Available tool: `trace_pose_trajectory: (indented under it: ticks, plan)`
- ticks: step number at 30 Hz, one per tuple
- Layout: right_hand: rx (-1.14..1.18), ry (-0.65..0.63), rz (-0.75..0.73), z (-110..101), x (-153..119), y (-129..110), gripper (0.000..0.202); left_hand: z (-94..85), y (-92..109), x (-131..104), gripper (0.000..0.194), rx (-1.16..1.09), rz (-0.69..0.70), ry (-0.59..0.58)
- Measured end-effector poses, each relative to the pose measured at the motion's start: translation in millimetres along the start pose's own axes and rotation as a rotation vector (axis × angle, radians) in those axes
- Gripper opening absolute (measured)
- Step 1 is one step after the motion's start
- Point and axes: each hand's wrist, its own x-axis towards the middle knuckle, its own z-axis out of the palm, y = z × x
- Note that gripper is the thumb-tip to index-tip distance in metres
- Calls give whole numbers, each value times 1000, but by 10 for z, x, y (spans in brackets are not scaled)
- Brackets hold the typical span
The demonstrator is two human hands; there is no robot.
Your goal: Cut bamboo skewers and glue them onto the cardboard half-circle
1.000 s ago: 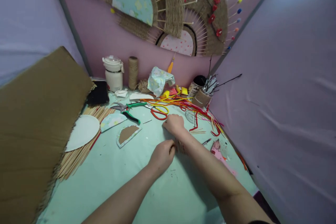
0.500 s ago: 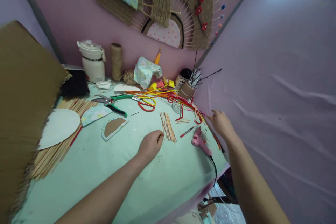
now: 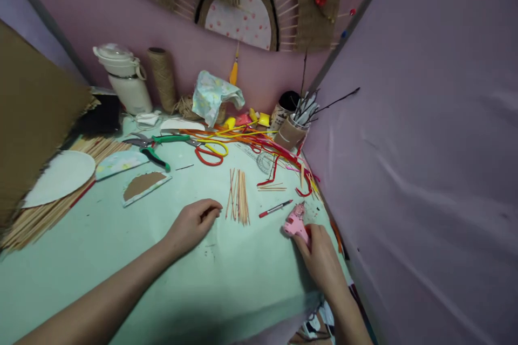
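Observation:
My right hand (image 3: 321,254) is wrapped round the handle of a pink glue gun (image 3: 295,224) at the table's right side. Left of the small sticks (image 3: 239,197) rests my left hand (image 3: 197,222), its fingers curled together; whether anything is between them is too small to tell. A red and grey pen (image 3: 275,208) lies between the sticks and the glue gun. Farther left is a half-round cardboard piece (image 3: 144,186) with a patterned fabric edge.
Green-handled pruners (image 3: 156,148), scissors (image 3: 211,152) and orange and red pipe cleaners (image 3: 259,143) lie at the back. A cup of twigs (image 3: 291,133) stands back right. Long sticks (image 3: 44,222), a white oval (image 3: 65,172) and large cardboard (image 3: 32,113) are left.
My right hand has come down from beside the right wall and taken hold of the glue gun. The view has shifted, and my left hand stays by the small sticks, a little farther from them.

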Motion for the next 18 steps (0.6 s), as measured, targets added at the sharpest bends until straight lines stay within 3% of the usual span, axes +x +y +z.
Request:
trace_pose_trajectory:
  ticks: [6,9,12,18]
  plan:
    - [512,81,73,-203,272,-26,37,31,47,-28,20,82,-80,13]
    - [720,-22,55,-135,501,-164,38,42,71,-57,21,116,-85,10]
    - [758,-138,-49,-7,649,-365,33,49,90,-94,22,119,-69,12]
    - [766,-335,-280,259,573,-896,19,55,108,-140,22,78,-52,23]
